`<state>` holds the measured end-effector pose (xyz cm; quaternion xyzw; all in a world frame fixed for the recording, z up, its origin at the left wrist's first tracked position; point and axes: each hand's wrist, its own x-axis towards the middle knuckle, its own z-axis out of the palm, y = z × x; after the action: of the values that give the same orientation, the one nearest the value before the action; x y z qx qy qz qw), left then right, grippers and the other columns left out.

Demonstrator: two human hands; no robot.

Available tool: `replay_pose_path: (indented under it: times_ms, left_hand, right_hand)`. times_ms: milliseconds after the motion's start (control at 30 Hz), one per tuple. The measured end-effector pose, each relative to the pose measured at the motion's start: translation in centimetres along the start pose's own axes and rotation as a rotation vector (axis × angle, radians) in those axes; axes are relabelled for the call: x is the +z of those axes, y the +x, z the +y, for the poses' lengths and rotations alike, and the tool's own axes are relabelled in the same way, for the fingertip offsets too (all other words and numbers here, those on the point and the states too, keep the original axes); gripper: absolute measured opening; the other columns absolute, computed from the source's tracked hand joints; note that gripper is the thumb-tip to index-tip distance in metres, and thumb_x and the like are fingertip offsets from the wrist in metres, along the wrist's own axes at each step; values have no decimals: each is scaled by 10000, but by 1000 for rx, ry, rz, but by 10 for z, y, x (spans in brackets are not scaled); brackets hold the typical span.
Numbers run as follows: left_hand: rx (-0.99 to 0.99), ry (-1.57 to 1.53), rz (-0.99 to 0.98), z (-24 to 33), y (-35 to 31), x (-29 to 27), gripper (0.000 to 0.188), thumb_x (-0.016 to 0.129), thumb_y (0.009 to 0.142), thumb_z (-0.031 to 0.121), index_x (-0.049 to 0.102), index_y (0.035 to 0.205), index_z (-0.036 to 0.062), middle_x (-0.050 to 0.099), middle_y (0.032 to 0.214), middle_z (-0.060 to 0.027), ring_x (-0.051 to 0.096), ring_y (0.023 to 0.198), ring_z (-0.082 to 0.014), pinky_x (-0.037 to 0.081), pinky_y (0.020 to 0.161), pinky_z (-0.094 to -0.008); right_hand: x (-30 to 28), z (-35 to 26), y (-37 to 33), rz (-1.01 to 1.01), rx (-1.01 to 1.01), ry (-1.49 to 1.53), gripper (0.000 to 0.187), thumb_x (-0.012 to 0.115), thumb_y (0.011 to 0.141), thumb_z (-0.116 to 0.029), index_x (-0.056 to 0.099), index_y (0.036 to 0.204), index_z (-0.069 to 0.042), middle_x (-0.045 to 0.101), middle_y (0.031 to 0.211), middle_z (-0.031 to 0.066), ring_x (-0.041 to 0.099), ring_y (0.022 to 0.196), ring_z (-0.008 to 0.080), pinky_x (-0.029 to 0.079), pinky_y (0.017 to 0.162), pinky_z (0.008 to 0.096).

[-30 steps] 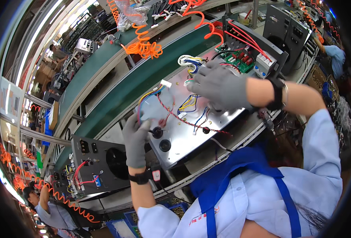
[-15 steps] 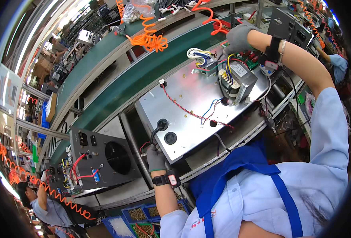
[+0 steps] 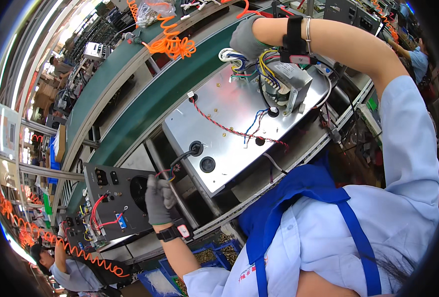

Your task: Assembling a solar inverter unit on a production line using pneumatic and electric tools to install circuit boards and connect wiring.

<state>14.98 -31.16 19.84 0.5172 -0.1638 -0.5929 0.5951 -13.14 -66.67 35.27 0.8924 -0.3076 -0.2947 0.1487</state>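
My left hand (image 3: 159, 200), in a grey glove, is left of a silver metal panel (image 3: 224, 158), its fingers curled at the coloured wire ends of a black cable (image 3: 180, 157). That cable comes out through a round black grommet (image 3: 196, 147) in the panel. At the panel's far edge, my gloved right hand (image 3: 248, 38) reaches down beside a bundle of white wires (image 3: 232, 57); its fingertips are hidden. A transformer (image 3: 293, 79) with yellow and blue wires sits near it. A twisted red-and-black wire (image 3: 229, 129) lies across the panel.
A dark grey unit with a round fan (image 3: 130, 198) stands on the left, near metal rollers (image 3: 172, 183). Beyond runs a green conveyor belt (image 3: 135, 121). Orange coiled hoses (image 3: 172, 47) hang above. Blue bins (image 3: 204, 255) of small parts sit below. A co-worker (image 3: 71, 270) is at lower left.
My left hand has moved left from the panel's edge, drawing the black cable's end out with it. My right hand has shifted left, toward the white wire bundle. The view has shifted slightly.
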Motion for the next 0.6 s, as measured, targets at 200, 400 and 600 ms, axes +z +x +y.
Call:
replay_pose_path:
  times_ms: [200, 400, 600]
  left_hand:
    - [287, -74, -19, 53, 20, 45, 427, 492, 964, 400, 548, 1133, 12, 577, 858, -95, 529, 649, -142, 433, 533, -246]
    - [384, 545, -169, 72, 86, 116, 561, 585, 905, 270, 406, 1386, 45, 509, 1275, -176, 585, 1032, -219, 499, 805, -307]
    - [497, 1047, -221, 51, 158, 158, 586, 622, 829, 124, 428, 1376, 42, 601, 1025, -96, 547, 804, -135, 475, 715, -271]
  right_hand:
    - [-4, -41, -41, 723, -191, -182, 137, 673, 689, -235, 658, 751, -113, 601, 785, 68, 611, 762, 243, 452, 633, 378]
    - [42, -147, -64, 166, -345, 302, 310, 544, 846, -300, 706, 917, -45, 678, 903, 146, 665, 824, 282, 499, 639, 444]
    - [58, -155, -98, 381, -296, 916, 249, 502, 874, -224, 515, 1019, -22, 601, 892, 188, 631, 757, 364, 498, 650, 467]
